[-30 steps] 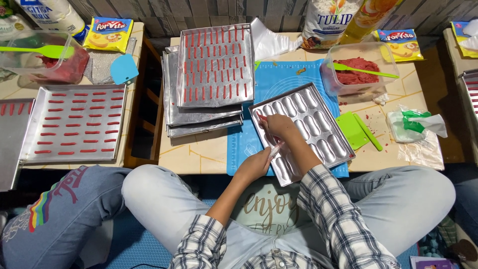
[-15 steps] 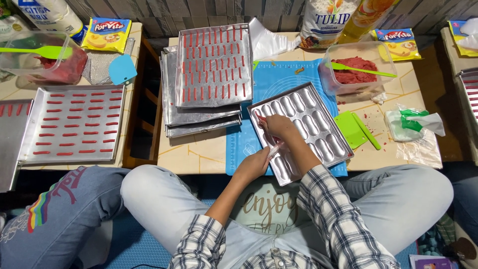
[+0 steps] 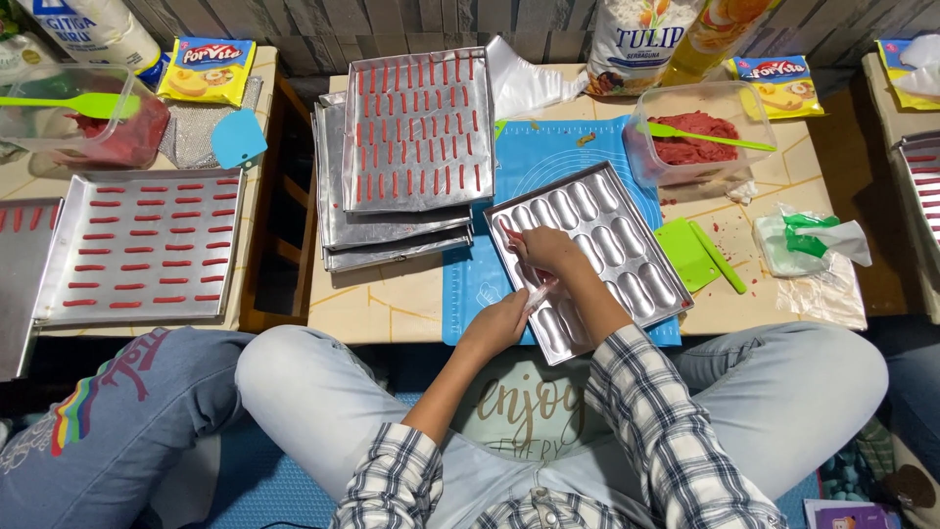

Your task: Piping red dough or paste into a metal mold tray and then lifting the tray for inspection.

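Fingers [image 3: 529, 250] of right hand [image 3: 544, 251] pinching clear piping bag [image 3: 538, 296], left hand [image 3: 497, 323] clenched round it, over shiny oval-moulded metal tray [image 3: 627, 257]

Two flat yellow foil sachets [image 3: 206, 69] [image 3: 780, 83] are seen at the tables' far edge; a white paper flour bag [image 3: 641, 44] stands between them.
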